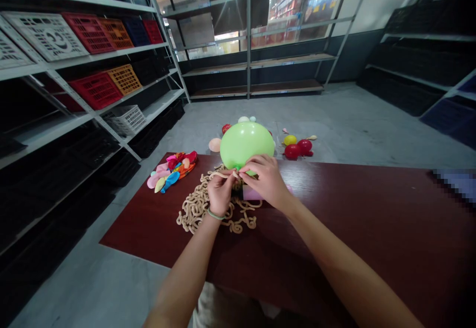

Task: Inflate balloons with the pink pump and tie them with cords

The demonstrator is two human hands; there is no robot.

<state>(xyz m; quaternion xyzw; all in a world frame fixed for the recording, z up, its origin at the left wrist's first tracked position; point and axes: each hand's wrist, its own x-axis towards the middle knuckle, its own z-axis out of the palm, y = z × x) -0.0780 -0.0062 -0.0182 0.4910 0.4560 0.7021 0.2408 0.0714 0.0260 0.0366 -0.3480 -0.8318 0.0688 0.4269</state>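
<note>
An inflated green balloon (247, 142) stands over the far edge of the table, its neck pointing toward me. Just below that neck, my left hand (220, 191) pinches a beige cord (219, 174) between thumb and fingers. My right hand (265, 177) is closed too, its fingertips pinched at the cord beside the balloon's neck; exactly what lies between them is partly hidden. Under both hands spreads a loose, curly heap of the same cord (195, 204). Partly covered by my right hand is a pink cylinder (252, 192) with a black end.
Several uninflated coloured balloons (173, 169) lie on the left of the dark red table (334, 219). Beyond it, red balloons (292, 151) and a yellow balloon (290, 140) rest on the floor. Shelves with crates (98, 90) line the left; a blurred dark-edged object (455, 184) sits far right.
</note>
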